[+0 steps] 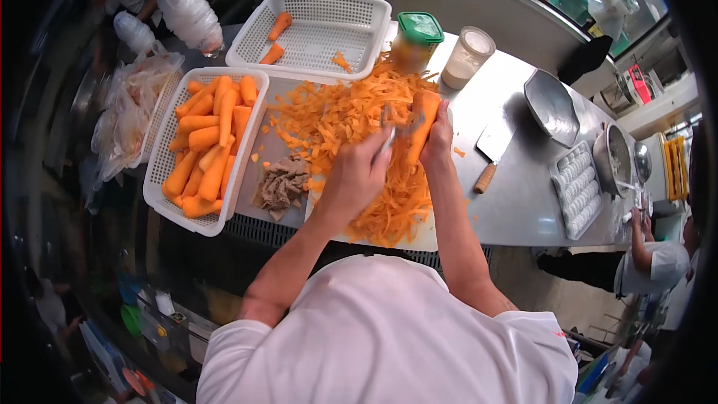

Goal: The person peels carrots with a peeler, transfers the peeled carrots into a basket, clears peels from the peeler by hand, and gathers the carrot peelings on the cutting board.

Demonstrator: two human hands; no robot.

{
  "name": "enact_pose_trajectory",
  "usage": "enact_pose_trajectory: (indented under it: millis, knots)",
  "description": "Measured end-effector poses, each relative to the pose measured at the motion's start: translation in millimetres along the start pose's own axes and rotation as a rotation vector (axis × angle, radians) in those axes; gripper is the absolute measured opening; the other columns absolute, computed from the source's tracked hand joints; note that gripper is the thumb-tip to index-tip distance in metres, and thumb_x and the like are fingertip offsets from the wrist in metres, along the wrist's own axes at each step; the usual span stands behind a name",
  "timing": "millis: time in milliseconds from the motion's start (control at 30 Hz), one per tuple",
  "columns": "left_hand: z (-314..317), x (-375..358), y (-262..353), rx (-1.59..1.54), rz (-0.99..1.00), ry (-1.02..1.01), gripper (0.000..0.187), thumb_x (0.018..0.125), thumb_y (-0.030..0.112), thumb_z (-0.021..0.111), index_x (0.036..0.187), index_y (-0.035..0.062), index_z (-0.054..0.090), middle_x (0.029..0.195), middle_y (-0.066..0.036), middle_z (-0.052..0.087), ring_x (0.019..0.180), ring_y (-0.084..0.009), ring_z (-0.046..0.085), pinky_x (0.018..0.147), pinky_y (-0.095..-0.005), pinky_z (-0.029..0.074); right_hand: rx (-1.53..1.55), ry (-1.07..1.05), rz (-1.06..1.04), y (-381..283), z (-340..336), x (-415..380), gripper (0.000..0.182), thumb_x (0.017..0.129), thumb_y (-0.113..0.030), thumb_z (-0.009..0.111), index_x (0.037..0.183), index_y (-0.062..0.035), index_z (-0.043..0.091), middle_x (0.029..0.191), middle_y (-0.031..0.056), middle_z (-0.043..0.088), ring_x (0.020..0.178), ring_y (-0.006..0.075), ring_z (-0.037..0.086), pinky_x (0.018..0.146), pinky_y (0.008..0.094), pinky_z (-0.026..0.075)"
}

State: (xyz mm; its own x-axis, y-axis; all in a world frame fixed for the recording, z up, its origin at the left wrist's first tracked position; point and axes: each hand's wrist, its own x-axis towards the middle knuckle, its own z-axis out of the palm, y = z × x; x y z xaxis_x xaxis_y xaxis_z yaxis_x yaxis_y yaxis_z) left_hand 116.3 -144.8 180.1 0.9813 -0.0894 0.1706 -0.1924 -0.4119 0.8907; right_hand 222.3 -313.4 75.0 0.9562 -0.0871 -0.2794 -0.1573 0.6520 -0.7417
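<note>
A large peeled-looking carrot is held up at a slant over the heap of shavings. My right hand is closed round its lower side. My left hand is closed on a peeler, whose head is blurred close to the carrot's left side. Beneath both hands spreads a big pile of orange carrot peelings, covering most of the cutting board. A crumpled brown cloth lies to the left of my left forearm.
A white basket of several carrots stands left; another basket behind holds a few pieces. A green-lidded container, a clear tub, a cleaver, a dark pan and an egg-like tray are around. A co-worker stands right.
</note>
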Motion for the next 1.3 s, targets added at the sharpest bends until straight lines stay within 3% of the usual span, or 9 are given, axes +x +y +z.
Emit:
enact_pose_trajectory:
  millis: [100, 333, 467, 600, 767, 867, 1000, 1200, 1300]
  knots:
    - [23.9, 37.1, -17.9, 0.064, 0.056, 0.062, 0.031, 0.091, 0.006, 0.056, 0.120, -0.0043, 0.062, 0.080, -0.028, 0.063, 0.075, -0.0422, 0.065, 0.065, -0.0470, 0.050, -0.008, -0.043, -0.036, 3.6, 13.8, -8.7, 0.060, 0.103, -0.057, 0.031, 0.118, -0.0049, 0.057, 0.093, 0.0105, 0.065, 0.075, 0.0194, 0.062, 0.062, 0.0319, 0.053]
    - [-9.1, -42.2, -24.0, 0.101, 0.005, -0.234, 0.034, 0.091, 0.011, 0.062, 0.123, 0.0006, 0.063, 0.087, -0.027, 0.065, 0.078, -0.0320, 0.071, 0.068, -0.0400, 0.051, 0.124, 0.016, 0.030, 3.2, -13.8, 4.9, 0.059, 0.105, -0.054, 0.026, 0.116, -0.0050, 0.057, 0.091, 0.0112, 0.065, 0.079, 0.0203, 0.062, 0.067, 0.0351, 0.053]
    - [0.9, 21.7, -9.5, 0.023, 0.005, 0.044, 0.033, 0.091, 0.010, 0.062, 0.122, -0.0004, 0.063, 0.086, -0.027, 0.066, 0.073, -0.0307, 0.071, 0.064, -0.0376, 0.051, 0.086, -0.056, 0.019, 8.8, 4.1, 2.0, 0.058, 0.102, -0.058, 0.032, 0.114, -0.0061, 0.058, 0.090, 0.0092, 0.066, 0.075, 0.0202, 0.063, 0.063, 0.0332, 0.054]
    - [24.1, 13.8, -21.2, 0.128, 0.102, 0.059, 0.032, 0.092, 0.009, 0.060, 0.122, -0.0012, 0.063, 0.084, -0.027, 0.066, 0.073, -0.0301, 0.071, 0.064, -0.0368, 0.050, 0.146, -0.029, 0.070, -4.7, 29.4, -9.6, 0.059, 0.099, -0.062, 0.039, 0.109, -0.0081, 0.058, 0.086, 0.0071, 0.065, 0.071, 0.0195, 0.062, 0.060, 0.0323, 0.054]
    - [-7.1, -38.5, -25.4, 0.056, 0.057, -0.217, 0.032, 0.091, 0.007, 0.059, 0.121, -0.0035, 0.062, 0.079, -0.026, 0.064, 0.067, -0.0323, 0.068, 0.062, -0.0384, 0.050, 0.167, 0.002, 0.044, 4.8, -19.1, 21.2, 0.062, 0.098, -0.064, 0.037, 0.110, -0.0073, 0.058, 0.079, 0.0071, 0.061, 0.063, 0.0205, 0.059, 0.056, 0.0319, 0.052]
    - [-5.1, 12.3, -5.2, 0.038, 0.048, 0.045, 0.033, 0.090, 0.007, 0.061, 0.121, -0.0022, 0.063, 0.078, -0.025, 0.064, 0.064, -0.0325, 0.067, 0.061, -0.0377, 0.049, 0.118, 0.027, -0.027, -1.2, 11.3, 3.8, 0.061, 0.100, -0.061, 0.035, 0.113, -0.0057, 0.057, 0.082, 0.0093, 0.062, 0.064, 0.0212, 0.059, 0.056, 0.0313, 0.052]
    - [17.8, 26.6, -26.0, 0.047, 0.078, 0.037, 0.033, 0.090, 0.007, 0.061, 0.122, -0.0014, 0.063, 0.075, -0.024, 0.063, 0.060, -0.0260, 0.064, 0.059, -0.0349, 0.048, 0.134, 0.042, -0.013, -6.2, 29.8, -0.7, 0.057, 0.103, -0.055, 0.033, 0.113, -0.0044, 0.057, 0.088, 0.0117, 0.064, 0.072, 0.0214, 0.061, 0.062, 0.0329, 0.053]
    - [-10.2, -35.7, -20.3, 0.048, -0.022, -0.237, 0.030, 0.091, 0.007, 0.061, 0.120, -0.0020, 0.064, 0.073, -0.023, 0.062, 0.056, -0.0195, 0.059, 0.055, -0.0343, 0.046, 0.181, -0.069, -0.179, -9.6, -17.3, 39.4, 0.057, 0.106, -0.050, 0.025, 0.118, -0.0017, 0.053, 0.095, 0.0131, 0.063, 0.077, 0.0227, 0.061, 0.067, 0.0334, 0.054]
    - [-3.3, -1.7, -6.2, 0.037, 0.059, 0.020, 0.029, 0.091, 0.007, 0.061, 0.119, -0.0018, 0.064, 0.075, -0.022, 0.064, 0.058, -0.0209, 0.060, 0.058, -0.0343, 0.047, 0.155, -0.091, -0.168, -10.6, 9.3, 22.5, 0.058, 0.106, -0.051, 0.025, 0.120, -0.0021, 0.053, 0.095, 0.0131, 0.062, 0.077, 0.0214, 0.060, 0.066, 0.0324, 0.053]
